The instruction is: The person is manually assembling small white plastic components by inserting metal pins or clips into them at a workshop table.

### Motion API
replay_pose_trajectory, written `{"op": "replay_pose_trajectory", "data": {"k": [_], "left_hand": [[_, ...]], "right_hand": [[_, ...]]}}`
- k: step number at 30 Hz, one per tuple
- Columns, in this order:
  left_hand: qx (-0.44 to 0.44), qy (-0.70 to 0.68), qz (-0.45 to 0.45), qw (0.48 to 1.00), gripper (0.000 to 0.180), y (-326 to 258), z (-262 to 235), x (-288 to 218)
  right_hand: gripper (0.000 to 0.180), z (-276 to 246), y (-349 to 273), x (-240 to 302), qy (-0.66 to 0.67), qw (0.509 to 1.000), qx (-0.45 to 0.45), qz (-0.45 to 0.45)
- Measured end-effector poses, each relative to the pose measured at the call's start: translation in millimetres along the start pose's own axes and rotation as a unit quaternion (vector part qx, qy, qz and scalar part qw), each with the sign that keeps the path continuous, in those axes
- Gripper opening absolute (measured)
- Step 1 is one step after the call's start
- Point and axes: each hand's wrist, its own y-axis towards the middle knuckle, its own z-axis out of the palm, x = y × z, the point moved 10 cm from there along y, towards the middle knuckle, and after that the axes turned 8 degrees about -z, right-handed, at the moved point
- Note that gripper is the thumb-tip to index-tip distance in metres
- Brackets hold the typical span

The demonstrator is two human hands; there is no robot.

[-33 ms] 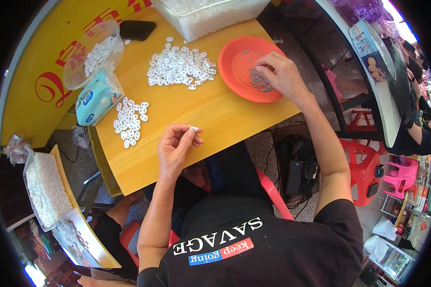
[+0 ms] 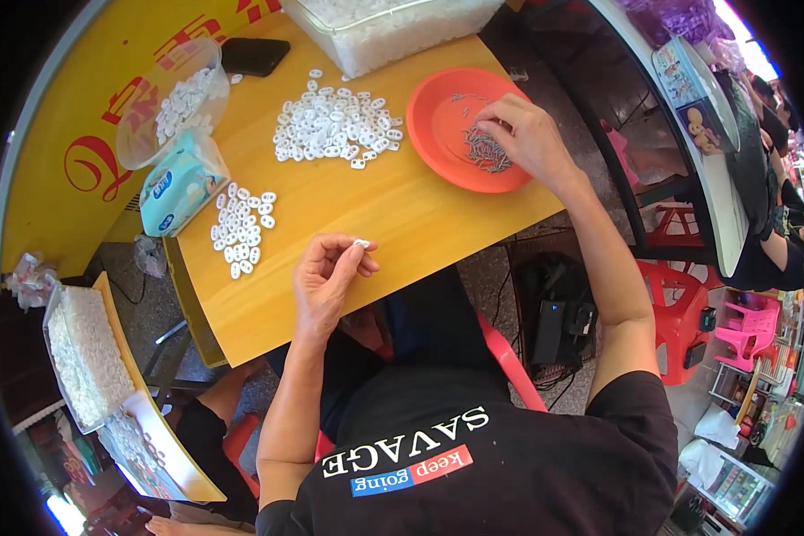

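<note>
My left hand (image 2: 328,279) is over the near edge of the yellow table, pinching a small white oval piece with holes (image 2: 362,244) between thumb and forefinger. Over the red bowl (image 2: 433,134) is my right hand (image 2: 527,138), thumb and fingertips drawn together above a heap of small thin grey metal pieces, perhaps screws (image 2: 484,154). Whatever those fingertips hold is hidden or too small to see. A big heap of the white oval pieces (image 2: 330,123) lies left of the bowl. A smaller group (image 2: 238,223) lies farther left.
Along the table's left side stand a clear tub (image 2: 188,100) of white pieces and a teal tissue pack (image 2: 180,186). A black phone (image 2: 255,56) and a large clear bin (image 2: 393,40) are at the back. Below, a pink-red chair (image 2: 514,366) shows beside my legs.
</note>
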Motion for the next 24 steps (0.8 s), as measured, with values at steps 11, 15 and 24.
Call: {"op": "replay_pose_trajectory", "data": {"k": [11,15,24], "left_hand": [[0.007,-0.005,-0.01,1.0,0.012,-1.9,0.5,1.6],[0.003,0.001,-0.017,1.0,0.013,-3.1,0.4,0.0],[-0.024,-0.055,-0.028,0.998,0.009,0.2,-6.8,-0.5]], "right_hand": [[0.011,21.4,30.0,-1.6,-0.11,0.98,0.088,-0.142],[0.01,27.7,34.9,4.2,-0.12,0.968,0.094,-0.201],[0.006,13.8,41.8,-2.2,-0.02,0.997,0.042,-0.067]]}}
